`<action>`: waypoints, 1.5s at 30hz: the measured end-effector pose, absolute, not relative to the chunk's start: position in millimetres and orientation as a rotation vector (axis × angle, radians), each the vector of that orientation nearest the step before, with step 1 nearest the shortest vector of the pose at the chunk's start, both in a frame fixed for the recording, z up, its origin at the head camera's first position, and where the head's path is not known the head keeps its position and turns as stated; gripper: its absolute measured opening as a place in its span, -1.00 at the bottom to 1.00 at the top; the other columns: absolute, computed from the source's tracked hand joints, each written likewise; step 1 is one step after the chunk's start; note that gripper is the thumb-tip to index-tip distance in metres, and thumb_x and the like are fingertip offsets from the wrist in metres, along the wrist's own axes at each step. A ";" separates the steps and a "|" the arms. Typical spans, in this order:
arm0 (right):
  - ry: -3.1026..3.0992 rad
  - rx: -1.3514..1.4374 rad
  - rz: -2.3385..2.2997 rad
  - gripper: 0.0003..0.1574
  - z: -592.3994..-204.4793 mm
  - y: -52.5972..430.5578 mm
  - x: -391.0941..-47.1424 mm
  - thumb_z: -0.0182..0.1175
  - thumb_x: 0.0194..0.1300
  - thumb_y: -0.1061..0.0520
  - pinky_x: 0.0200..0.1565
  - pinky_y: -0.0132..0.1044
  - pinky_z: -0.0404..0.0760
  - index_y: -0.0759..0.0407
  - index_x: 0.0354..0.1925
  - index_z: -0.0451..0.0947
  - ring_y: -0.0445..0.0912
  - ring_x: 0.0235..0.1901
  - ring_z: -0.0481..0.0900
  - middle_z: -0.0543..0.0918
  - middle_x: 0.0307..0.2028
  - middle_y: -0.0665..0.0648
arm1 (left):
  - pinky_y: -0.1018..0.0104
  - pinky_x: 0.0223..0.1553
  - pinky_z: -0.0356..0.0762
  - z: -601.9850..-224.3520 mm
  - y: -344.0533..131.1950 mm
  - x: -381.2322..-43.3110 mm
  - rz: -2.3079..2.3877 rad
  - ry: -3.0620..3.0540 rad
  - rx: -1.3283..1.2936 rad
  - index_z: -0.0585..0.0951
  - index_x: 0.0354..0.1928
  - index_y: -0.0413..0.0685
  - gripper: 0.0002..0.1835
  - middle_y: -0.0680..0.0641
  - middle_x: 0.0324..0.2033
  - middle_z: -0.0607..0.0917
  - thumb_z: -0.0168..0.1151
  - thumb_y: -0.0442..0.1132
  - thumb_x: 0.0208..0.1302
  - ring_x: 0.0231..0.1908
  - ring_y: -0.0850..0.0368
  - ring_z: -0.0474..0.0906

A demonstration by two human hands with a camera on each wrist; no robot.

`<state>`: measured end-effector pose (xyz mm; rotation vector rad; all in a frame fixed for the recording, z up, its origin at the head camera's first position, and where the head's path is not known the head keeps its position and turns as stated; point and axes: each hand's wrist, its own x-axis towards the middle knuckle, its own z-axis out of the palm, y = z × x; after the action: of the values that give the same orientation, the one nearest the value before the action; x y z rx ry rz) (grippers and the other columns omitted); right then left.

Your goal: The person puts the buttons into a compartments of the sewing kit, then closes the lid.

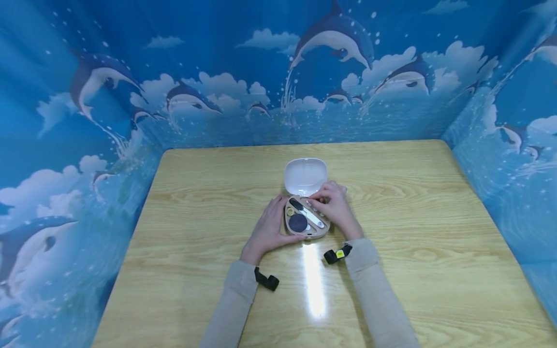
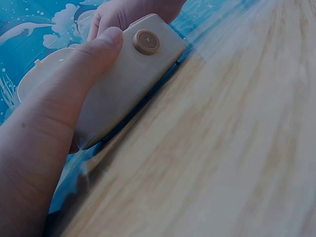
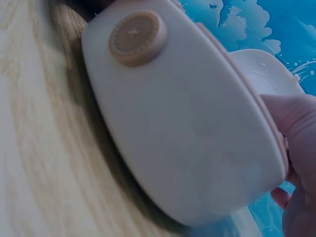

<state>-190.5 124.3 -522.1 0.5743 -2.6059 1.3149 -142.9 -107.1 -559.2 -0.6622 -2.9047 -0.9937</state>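
Note:
A small white case with a beige inner tray point(image 1: 319, 234) stands on the table, its white lid point(image 1: 306, 176) tipped back. My left hand point(image 1: 271, 228) grips the case's left side, the thumb along its front wall near a round beige knob point(image 2: 146, 42). In the tray lie a long black-and-white tool point(image 1: 310, 215), a dark round disc point(image 1: 298, 223) and a small yellow round piece point(image 1: 290, 211). My right hand point(image 1: 334, 205) reaches over the tray's right back part, thumb and fingertips close together among small pieces. What those fingertips hold, if anything, is too small to tell.
The case is on a wood-grain table point(image 1: 209, 193), with a bright light reflection point(image 1: 314, 285) in front of it. A blue curtain with dolphins point(image 1: 243, 121) hangs behind and at both sides. Each wrist wears a black strap with a small camera.

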 end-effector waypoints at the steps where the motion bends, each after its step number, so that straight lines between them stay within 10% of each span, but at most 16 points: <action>1: -2.617 0.563 1.308 -0.90 -521.9 124.7 -190.1 0.51 0.07 0.18 0.01 -0.07 0.17 0.07 -0.38 0.77 -0.12 -0.29 0.36 0.53 -0.47 -0.06 | 0.07 0.52 -0.13 -559.2 -106.9 -142.9 -0.994 -2.906 -0.664 0.00 0.57 0.10 0.35 -0.08 0.53 0.09 0.18 0.68 -0.18 0.52 0.06 -0.14; 30: -2.609 0.493 1.418 -0.82 -523.0 125.8 -186.3 0.52 0.06 0.16 -0.04 -0.13 0.17 0.04 -0.29 0.77 -0.09 -0.32 0.40 0.56 -0.47 -0.02 | 0.04 0.52 -0.14 -557.2 -106.7 -144.1 -1.007 -2.895 -0.668 0.00 0.57 0.07 0.34 -0.10 0.53 0.09 0.21 0.66 -0.16 0.52 0.05 -0.14; 45: -2.267 0.175 1.947 -0.82 -499.0 132.0 -168.1 0.18 0.35 0.38 -0.28 -0.50 0.52 0.57 -0.20 0.59 -0.16 -0.34 0.51 0.63 -0.23 0.50 | 0.04 0.51 -0.12 -558.0 -106.0 -143.7 -1.028 -2.899 -0.658 0.01 0.57 0.09 0.36 -0.07 0.53 0.11 0.22 0.67 -0.20 0.52 0.05 -0.12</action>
<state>-168.1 132.0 -499.0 0.1752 -2.2668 1.9474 -143.7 -106.0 -558.0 -0.6577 -2.8992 -1.0283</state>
